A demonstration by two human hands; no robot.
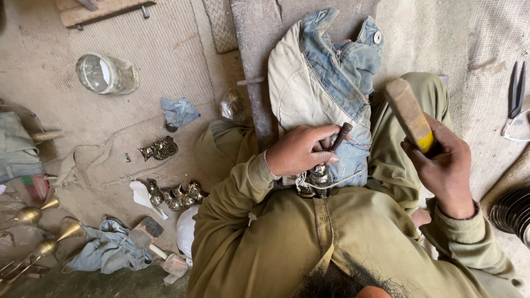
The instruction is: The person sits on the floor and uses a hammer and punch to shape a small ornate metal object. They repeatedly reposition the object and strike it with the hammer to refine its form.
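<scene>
Brass, a small ornate casting (317, 179) sits on the denim-padded lap at six o'clock of the left hand (301, 150), which pinches a punch (341, 136) on it, so the wooden mallet (409, 115) clenched in the right hand (441, 165) at three o'clock risks glancing onto fingers.

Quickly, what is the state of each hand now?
Left hand: closed, holding a punch on a small metal piece.
Right hand: closed, holding a wooden mallet.

Worn matt wooden mallet (409, 113), dark dull metal punch (340, 136), shiny embossed brass piece (318, 176) gleaming, faded rough denim cloth (326, 77) fraying, clear glossy glass jar (105, 73), coarse woven floor mat (160, 60) lying matt.
</scene>
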